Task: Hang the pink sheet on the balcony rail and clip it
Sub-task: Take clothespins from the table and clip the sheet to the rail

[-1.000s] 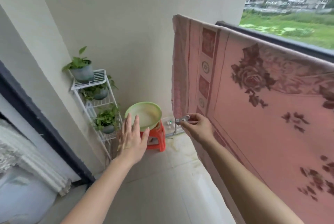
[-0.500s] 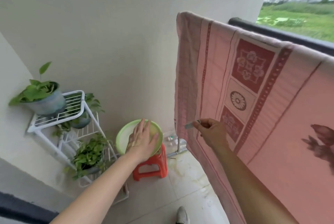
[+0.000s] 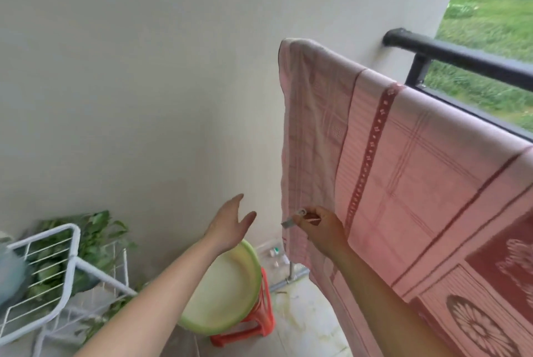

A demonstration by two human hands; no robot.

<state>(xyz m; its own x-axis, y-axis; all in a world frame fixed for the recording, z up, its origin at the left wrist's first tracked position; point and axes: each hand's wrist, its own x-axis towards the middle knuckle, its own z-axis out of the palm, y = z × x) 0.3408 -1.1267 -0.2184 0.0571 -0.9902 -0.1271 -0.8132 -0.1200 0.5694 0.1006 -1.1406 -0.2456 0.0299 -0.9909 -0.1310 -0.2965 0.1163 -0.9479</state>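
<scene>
The pink sheet [image 3: 403, 172], patterned with dark red borders, hangs draped over the black balcony rail [image 3: 461, 57] on the right, its left edge falling straight down near the wall. My right hand [image 3: 320, 227] is shut on a small metal clip [image 3: 291, 219], held against the sheet's left edge low down. My left hand [image 3: 230, 224] is open, fingers apart, reaching forward above the green basin and holding nothing.
A green basin [image 3: 227, 290] sits on a red plastic stool [image 3: 256, 325] below my hands. A white wire plant rack [image 3: 57, 264] with leafy pots stands at lower left. A cream wall closes the far side. Small bottles [image 3: 274, 255] lie by the wall's foot.
The view has swung closer to the sheet's left edge and the wall. My left hand rose off the basin and opened forward. My right hand keeps the clip at the sheet's edge.
</scene>
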